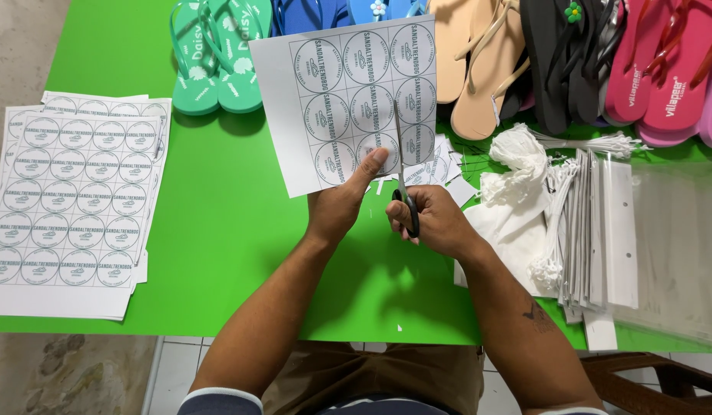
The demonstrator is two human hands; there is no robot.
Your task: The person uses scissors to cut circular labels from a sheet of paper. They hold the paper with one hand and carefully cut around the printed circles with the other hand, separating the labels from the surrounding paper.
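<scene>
Over the green worktop [217,230], the left hand [336,207] pinches a white sheet of round labels [348,92], fingers closed on its lower edge. The right hand [436,223] grips black-handled scissors [403,188], blades cutting upward between label columns. A stack of matching label sheets [68,207] lies far left.

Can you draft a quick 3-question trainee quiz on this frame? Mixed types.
1. True or false: the left hand holds the sheet of round labels with its thumb on the printed side.
2. What does the right hand hold? A) a pen B) scissors C) a sandal
3. Fill in: the stack of uncut label sheets lies on the green table to the person's ____.

Key:
1. True
2. B; the blades run up into the sheet
3. left
</scene>
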